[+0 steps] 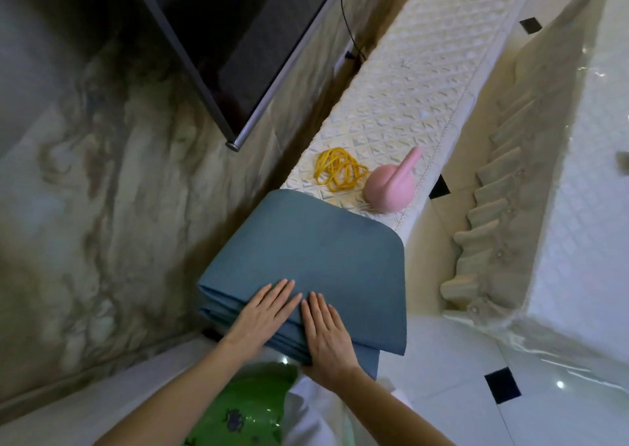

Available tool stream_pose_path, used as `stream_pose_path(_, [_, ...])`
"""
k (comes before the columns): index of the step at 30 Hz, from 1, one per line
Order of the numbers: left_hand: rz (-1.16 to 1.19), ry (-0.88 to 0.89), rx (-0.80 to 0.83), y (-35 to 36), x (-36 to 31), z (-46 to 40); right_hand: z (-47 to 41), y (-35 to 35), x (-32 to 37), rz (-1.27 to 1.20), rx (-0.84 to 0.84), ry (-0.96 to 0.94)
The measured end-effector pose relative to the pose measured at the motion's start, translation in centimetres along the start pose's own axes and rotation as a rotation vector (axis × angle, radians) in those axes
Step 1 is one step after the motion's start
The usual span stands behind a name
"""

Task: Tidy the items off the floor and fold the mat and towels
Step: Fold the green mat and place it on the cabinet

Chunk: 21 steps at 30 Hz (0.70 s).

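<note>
1. Blue mat [306, 258], folded in layers, lies on the quilted white surface [418, 81].
2. Left hand [262, 313] and right hand [326, 333] lie flat on the mat's near edge, fingers straight and together, clamped on nothing.
3. Beyond the mat: yellow cord [338, 170], touching pink kettlebell [391, 187].

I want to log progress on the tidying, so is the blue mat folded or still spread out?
Folded. The blue mat lies in stacked layers, visible along its near left edge, on the quilted bench, with the left hand and right hand flat on top.
</note>
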<state>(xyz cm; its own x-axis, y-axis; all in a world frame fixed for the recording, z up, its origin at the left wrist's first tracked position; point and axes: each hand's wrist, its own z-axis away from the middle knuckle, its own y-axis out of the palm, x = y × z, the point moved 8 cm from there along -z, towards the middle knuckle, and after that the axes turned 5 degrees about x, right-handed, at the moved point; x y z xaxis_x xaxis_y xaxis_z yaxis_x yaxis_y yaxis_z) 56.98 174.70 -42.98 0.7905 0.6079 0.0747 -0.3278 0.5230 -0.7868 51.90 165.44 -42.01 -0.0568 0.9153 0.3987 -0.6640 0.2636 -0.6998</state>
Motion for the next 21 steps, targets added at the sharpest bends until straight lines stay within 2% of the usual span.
stream_pose_path(3, [0.041, 0.027, 0.057, 2.3, -1.0, -0.4, -0.6, 1.4, -0.8, 0.047, -0.009, -0.04])
stream_pose_path(6, [0.003, -0.022, 0.104, 4.1, -1.0, -1.0, -2.0, 1.8, -2.8, 0.062, 0.016, -0.033])
stream_pose_path(10, [0.108, 0.046, 0.192, 6.1, -1.6, -1.8, -4.0, 1.8, -5.1, 0.065, 0.076, -0.061])
stream_pose_path(12, [0.145, 0.071, 0.032, 4.8, -1.0, -2.1, -4.8, 0.9, -5.9, 0.033, 0.047, -0.049])
stream_pose_path(16, [0.257, 0.025, -0.074, 3.4, 1.7, -3.3, -5.8, -0.8, -7.1, -0.048, -0.114, -0.056])
stream_pose_path(21, [0.293, -0.163, -0.197, -0.7, 6.5, -6.4, -7.4, -3.5, -9.1, -0.095, -0.232, -0.006])
